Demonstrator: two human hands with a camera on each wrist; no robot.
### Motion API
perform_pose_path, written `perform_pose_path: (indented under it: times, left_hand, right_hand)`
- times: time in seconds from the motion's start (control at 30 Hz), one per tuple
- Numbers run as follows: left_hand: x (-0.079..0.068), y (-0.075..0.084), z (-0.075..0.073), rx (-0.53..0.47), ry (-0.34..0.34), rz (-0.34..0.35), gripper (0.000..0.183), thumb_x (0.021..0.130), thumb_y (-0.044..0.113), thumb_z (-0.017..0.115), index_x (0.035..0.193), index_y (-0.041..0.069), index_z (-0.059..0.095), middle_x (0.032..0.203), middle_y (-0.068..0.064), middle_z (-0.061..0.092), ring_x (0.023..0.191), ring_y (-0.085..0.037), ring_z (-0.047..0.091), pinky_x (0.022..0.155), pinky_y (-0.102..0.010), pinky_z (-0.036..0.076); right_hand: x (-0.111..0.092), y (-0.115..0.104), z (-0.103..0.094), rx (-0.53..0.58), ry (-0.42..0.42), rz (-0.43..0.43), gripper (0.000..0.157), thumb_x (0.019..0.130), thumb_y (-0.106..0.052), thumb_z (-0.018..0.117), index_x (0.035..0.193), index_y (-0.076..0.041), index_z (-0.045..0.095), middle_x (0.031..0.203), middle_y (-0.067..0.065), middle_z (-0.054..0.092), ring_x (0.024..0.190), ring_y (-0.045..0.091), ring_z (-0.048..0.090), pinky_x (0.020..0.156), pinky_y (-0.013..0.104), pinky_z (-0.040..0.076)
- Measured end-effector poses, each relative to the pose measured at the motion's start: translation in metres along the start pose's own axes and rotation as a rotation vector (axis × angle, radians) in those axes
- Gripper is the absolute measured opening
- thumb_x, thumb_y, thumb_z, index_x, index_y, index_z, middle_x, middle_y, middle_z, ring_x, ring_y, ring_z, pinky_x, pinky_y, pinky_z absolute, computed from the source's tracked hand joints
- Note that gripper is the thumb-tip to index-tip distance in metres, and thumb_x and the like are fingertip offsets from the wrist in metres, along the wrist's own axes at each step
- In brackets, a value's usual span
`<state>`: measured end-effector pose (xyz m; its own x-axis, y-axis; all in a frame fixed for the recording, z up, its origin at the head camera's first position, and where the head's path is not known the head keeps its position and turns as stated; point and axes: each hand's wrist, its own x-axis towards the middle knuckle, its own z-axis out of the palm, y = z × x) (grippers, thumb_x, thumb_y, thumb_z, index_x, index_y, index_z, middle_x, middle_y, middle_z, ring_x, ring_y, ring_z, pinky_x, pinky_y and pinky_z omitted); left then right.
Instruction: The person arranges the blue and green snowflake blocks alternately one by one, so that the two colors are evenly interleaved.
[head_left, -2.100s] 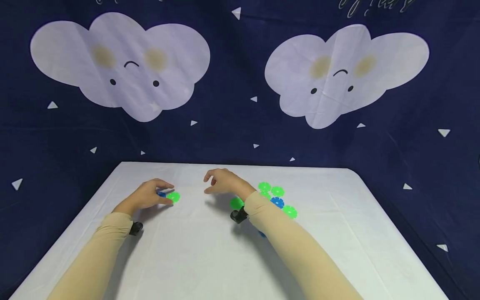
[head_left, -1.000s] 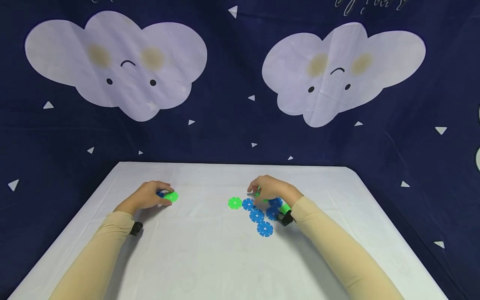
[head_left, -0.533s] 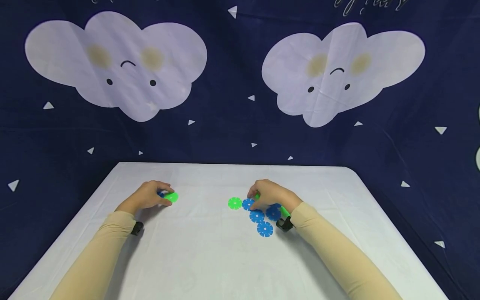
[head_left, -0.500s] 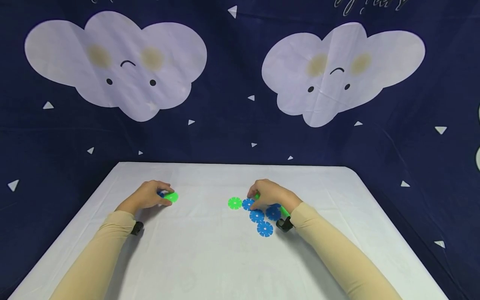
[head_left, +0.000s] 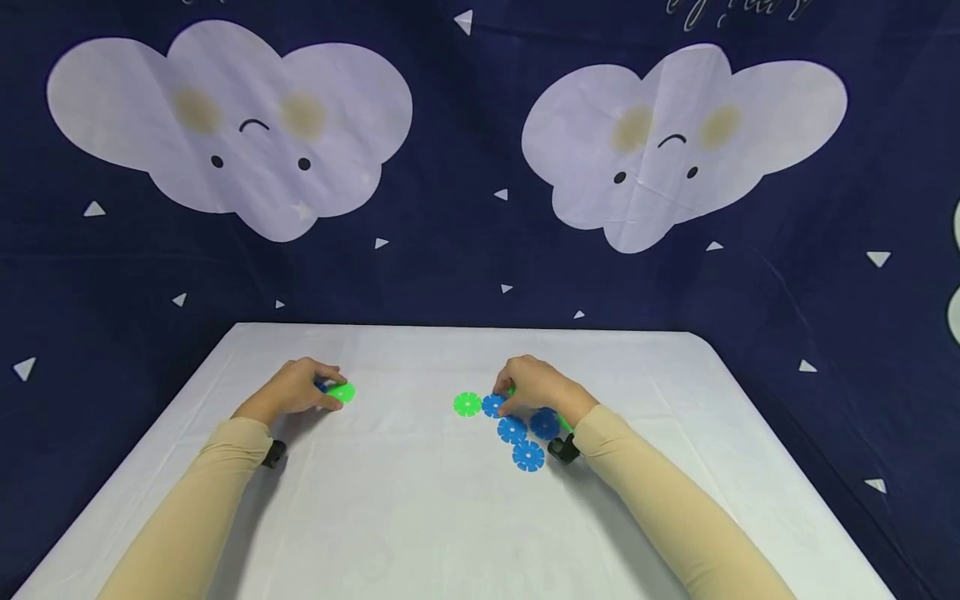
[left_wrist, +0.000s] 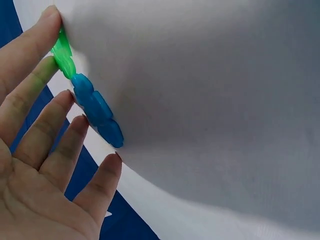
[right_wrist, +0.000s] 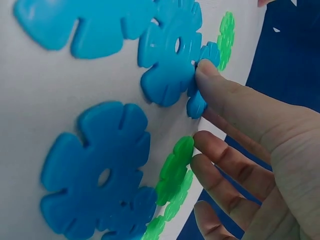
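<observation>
My left hand [head_left: 303, 385] rests over the table's left side with fingers mostly straight. Its thumb and index fingertips are at a green flower-shaped disc [head_left: 345, 392]. A blue disc [left_wrist: 97, 107] adjoins the green one, and the other fingertips lie along it. My right hand [head_left: 536, 387] reaches into the group of discs right of centre. Its thumb and index finger pinch a blue notched disc [right_wrist: 197, 105] at the group's left side, while the other fingers curl near a green disc [right_wrist: 175, 167]. The hand hides part of the group in the head view.
Another green disc [head_left: 467, 404] lies just left of the pinched one. Several blue discs lie nearer me, among them a frontmost disc [head_left: 528, 456]. A white cloth covers the table [head_left: 405, 500]. Behind it hangs a dark blue curtain [head_left: 465, 275] with cloud faces.
My right hand has moved from the middle of the table rightward to the discs, then down onto a blue one. My left hand has stayed by its green and blue discs.
</observation>
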<state>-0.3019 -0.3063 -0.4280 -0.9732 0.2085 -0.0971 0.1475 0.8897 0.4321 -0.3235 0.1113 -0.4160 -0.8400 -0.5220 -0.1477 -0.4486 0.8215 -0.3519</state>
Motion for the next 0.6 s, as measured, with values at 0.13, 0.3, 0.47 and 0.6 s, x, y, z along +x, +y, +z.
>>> perform_pose_path:
  times: [0.13,0.3,0.47,0.6]
  left_hand:
    - [0.0007,-0.0008,0.0001,-0.015,-0.005,-0.007,0.050,0.081,0.027,0.095,0.125,0.007,0.080,0.153,-0.022,0.059,0.147,-0.056,0.046,0.122,-0.073,0.034]
    - [0.0016,-0.0002,0.0000,-0.043,-0.004,-0.004,0.050,0.080,0.024,0.096,0.123,0.006,0.080,0.151,-0.024,0.060,0.145,-0.055,0.050,0.122,-0.072,0.037]
    - [0.0014,0.0022,-0.0029,-0.037,-0.002,0.000,0.048,0.079,0.021,0.096,0.122,0.005,0.081,0.149,-0.025,0.061,0.141,-0.055,0.054,0.120,-0.071,0.040]
    - [0.0003,0.0023,-0.0039,-0.040,-0.004,-0.003,0.047,0.079,0.020,0.096,0.121,0.005,0.081,0.149,-0.025,0.062,0.140,-0.054,0.055,0.120,-0.071,0.041]
  right_hand:
    - [-0.0004,-0.0003,0.0001,-0.008,0.004,-0.003,0.027,0.085,-0.026,0.094,0.108,-0.016,0.084,0.110,-0.001,0.081,0.108,0.019,0.071,0.103,0.043,0.060]
    - [-0.0016,-0.0023,-0.0019,-0.009,0.010,-0.004,0.025,0.084,-0.025,0.094,0.105,-0.015,0.084,0.109,0.000,0.081,0.106,0.020,0.071,0.100,0.042,0.061]
    - [-0.0006,-0.0028,-0.0032,0.000,0.011,-0.010,0.026,0.084,-0.023,0.094,0.105,-0.013,0.084,0.109,0.002,0.081,0.106,0.020,0.072,0.100,0.041,0.061]
    - [0.0007,-0.0029,-0.0042,0.015,-0.002,0.006,0.028,0.084,-0.025,0.095,0.106,-0.013,0.085,0.109,0.001,0.082,0.107,0.020,0.072,0.101,0.041,0.061]
